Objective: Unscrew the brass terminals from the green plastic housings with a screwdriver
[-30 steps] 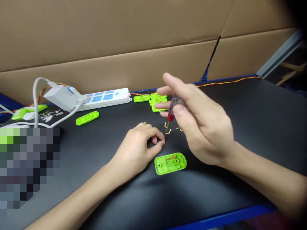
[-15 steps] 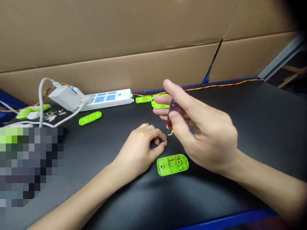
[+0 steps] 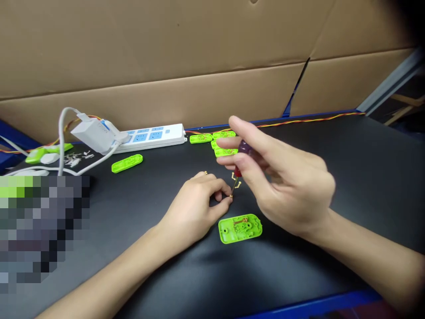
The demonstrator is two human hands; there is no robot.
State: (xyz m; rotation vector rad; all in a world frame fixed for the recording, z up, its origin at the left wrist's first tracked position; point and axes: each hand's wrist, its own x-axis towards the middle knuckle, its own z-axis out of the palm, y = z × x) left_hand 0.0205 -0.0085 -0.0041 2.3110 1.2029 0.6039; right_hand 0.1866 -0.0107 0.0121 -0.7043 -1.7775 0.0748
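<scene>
The left hand (image 3: 195, 204) rests on the black mat (image 3: 332, 150), fingertips pinched shut on a tiny brass part (image 3: 230, 195) — too small to make out further. The right hand (image 3: 282, 186) is curled around a small red-handled screwdriver (image 3: 239, 165), its thin tip set down on that part. Just in front of both lies an open lime-green plastic plug shell (image 3: 240, 228), flat on the mat. Farther back sit more green shells (image 3: 219, 141) and a white power strip (image 3: 146, 137) — against the cardboard wall (image 3: 199, 53).

Glossy lime-green plastic socket shell (image 3: 240, 228) on a matt black table (image 3: 348, 186); translucent red plastic-handled screwdriver (image 3: 239, 165); dull brown corrugated cardboard wall (image 3: 166, 57) at 12 o'clock.
</scene>
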